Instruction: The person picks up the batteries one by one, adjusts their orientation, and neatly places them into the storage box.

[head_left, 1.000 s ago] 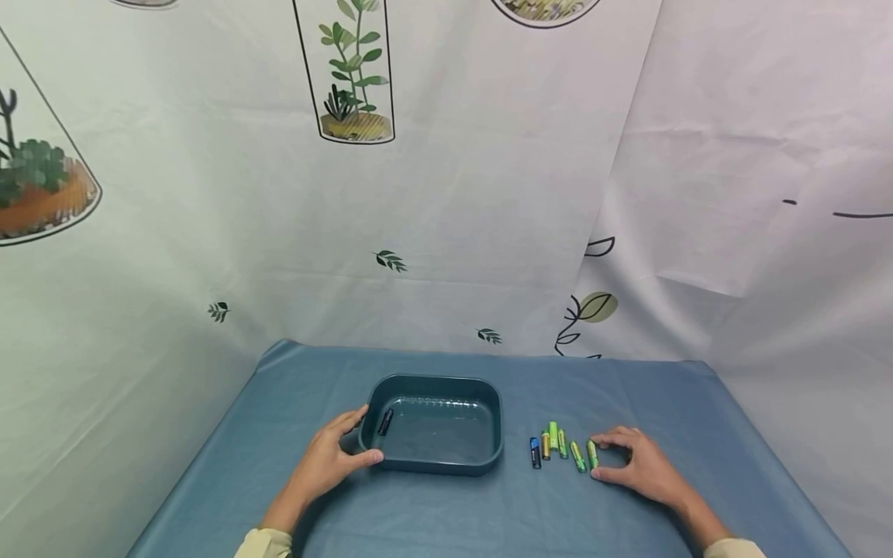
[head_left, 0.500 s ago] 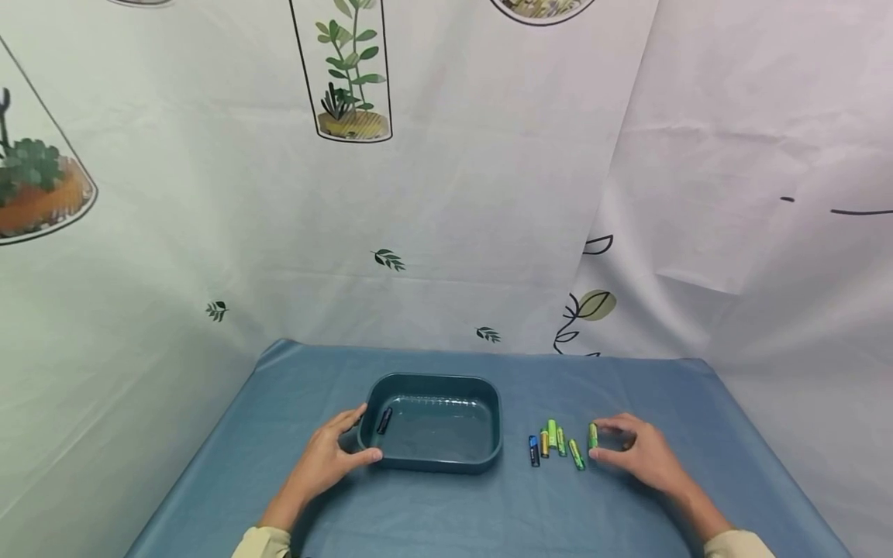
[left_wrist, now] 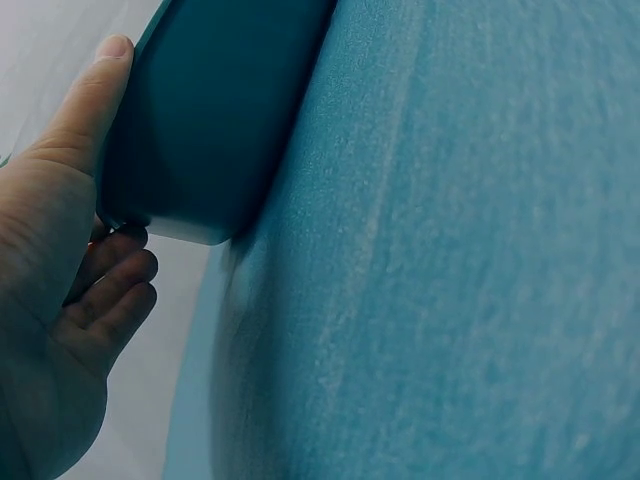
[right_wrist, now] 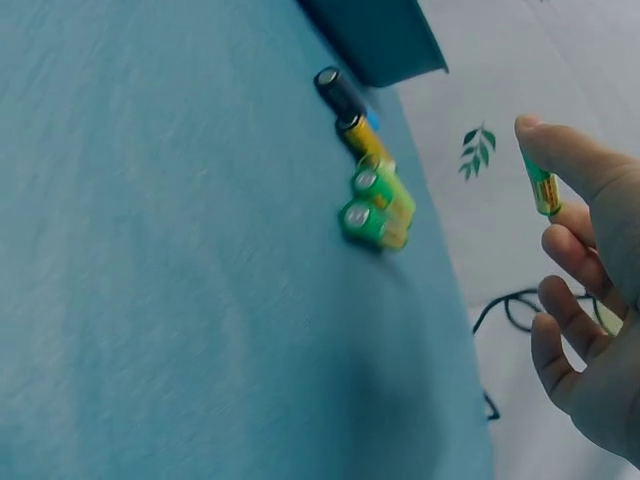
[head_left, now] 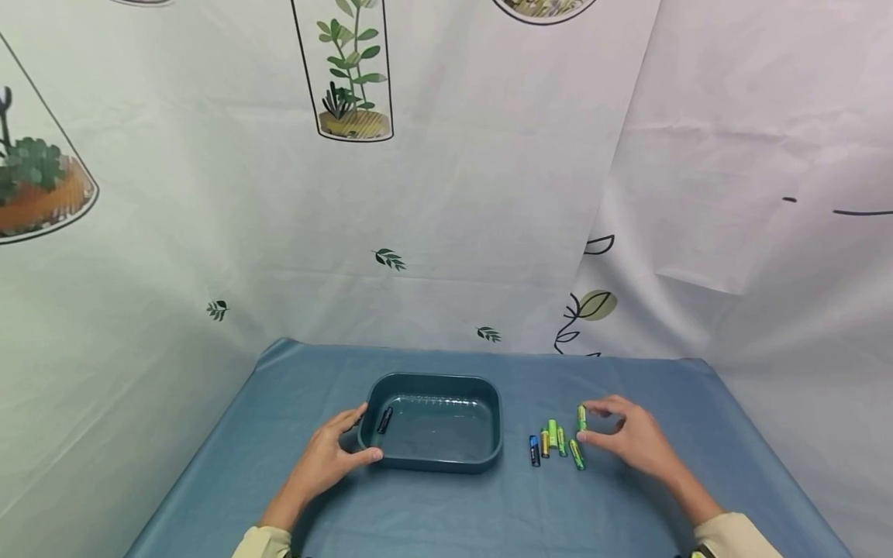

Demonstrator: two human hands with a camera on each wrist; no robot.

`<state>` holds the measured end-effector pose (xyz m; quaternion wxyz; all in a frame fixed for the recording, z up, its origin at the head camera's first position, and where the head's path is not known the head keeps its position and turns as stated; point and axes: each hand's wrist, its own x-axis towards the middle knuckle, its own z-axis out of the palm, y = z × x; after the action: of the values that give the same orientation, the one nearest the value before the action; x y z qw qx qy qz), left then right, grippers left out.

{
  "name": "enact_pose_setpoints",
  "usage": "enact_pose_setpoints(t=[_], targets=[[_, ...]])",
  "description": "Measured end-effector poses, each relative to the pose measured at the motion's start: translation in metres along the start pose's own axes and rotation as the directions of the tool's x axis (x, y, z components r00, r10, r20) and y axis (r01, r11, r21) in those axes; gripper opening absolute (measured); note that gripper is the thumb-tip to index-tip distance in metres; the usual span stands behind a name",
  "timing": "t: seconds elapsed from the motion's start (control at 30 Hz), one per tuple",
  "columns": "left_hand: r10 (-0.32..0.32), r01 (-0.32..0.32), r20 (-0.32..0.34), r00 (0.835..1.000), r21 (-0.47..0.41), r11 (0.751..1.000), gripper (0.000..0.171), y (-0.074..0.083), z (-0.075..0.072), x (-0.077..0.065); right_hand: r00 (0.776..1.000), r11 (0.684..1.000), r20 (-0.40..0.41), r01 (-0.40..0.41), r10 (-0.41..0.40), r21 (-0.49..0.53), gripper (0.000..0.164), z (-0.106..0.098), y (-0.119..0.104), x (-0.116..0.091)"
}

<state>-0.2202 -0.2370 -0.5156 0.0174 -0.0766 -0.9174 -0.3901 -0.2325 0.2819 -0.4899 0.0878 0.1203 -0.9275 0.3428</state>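
My right hand (head_left: 629, 435) pinches a green battery (head_left: 582, 418) between thumb and fingertips. In the right wrist view this battery (right_wrist: 543, 185) is raised above the cloth. Several batteries lie in a loose row below and left of that hand: a dark one with a blue end (head_left: 534, 450), a gold one (head_left: 545, 443) and green ones, the nearest a slanted green battery (head_left: 577, 454). My left hand (head_left: 329, 459) grips the left front corner of a dark teal rectangular dish (head_left: 446, 466), thumb at the front rim and fingers along the left side. Inside the dish lies a black battery (head_left: 385, 420).
A blue cloth (head_left: 446, 515) covers the table under the dish and batteries. Behind the table's far edge hangs a white backdrop (head_left: 446, 194) printed with plants.
My right hand has lifted the rightmost green battery off the cloth and carried it left and away from me, over the row's right end. The left hand and dish have stayed put.
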Motion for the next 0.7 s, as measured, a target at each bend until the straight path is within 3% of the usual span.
enact_pose_setpoints(t=[0.7], targets=[[0.001, -0.001, -0.007, 1.000, 0.000, 1.000, 0.092, -0.001, 0.001, 0.001, 0.988, 0.988, 0.038, 0.151, -0.151, -0.008, 0.052, 0.014, -0.058, 0.037]])
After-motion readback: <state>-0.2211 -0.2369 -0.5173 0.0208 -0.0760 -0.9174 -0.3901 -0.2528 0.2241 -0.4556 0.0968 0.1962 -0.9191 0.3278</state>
